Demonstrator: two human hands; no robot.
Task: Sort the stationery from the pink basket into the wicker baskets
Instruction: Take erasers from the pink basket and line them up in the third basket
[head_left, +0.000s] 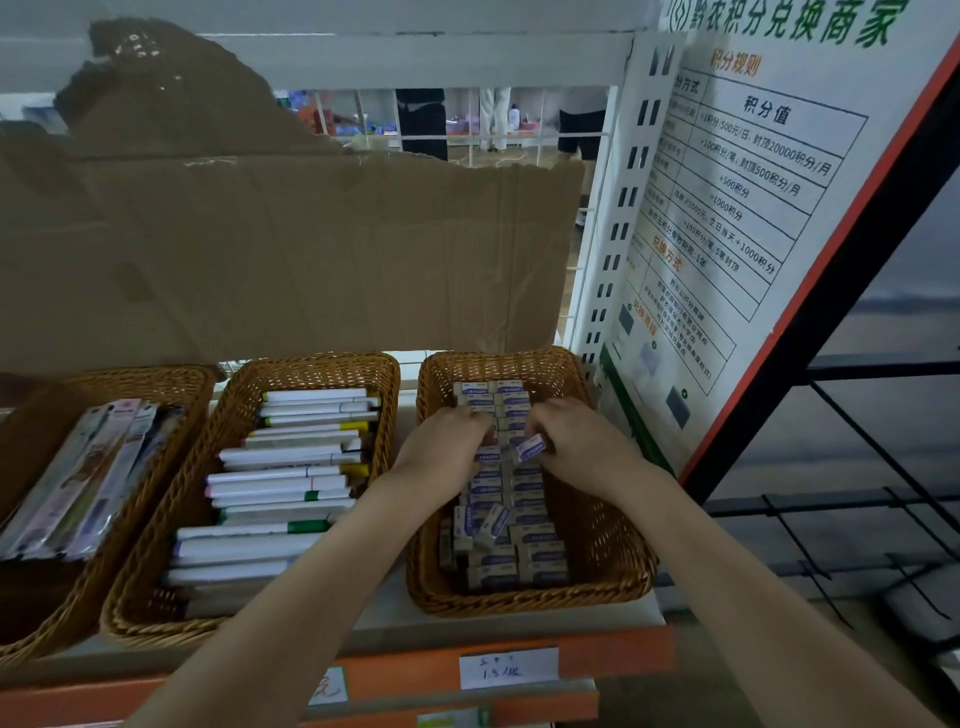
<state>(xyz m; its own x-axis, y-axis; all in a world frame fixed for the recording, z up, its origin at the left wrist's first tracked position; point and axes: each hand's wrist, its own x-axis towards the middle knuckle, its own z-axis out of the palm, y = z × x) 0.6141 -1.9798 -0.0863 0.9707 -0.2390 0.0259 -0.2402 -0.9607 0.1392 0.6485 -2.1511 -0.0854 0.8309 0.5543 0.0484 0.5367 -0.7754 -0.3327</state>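
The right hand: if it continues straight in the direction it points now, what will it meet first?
The right hand pinches an eraser and points left toward the left hand. Going straight on, it would probably meet the left hand's fingers first; depth is unclear.

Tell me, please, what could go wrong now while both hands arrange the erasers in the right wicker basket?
1. The right hand pinches one eraser above the packed rows; it could slip and land crooked.
2. Several loose erasers already lie tilted on the rows, so pushing new ones in may disturb more.
3. The right wicker basket sits near the shelf's front edge; the left hand pressing down could perhaps shift it.
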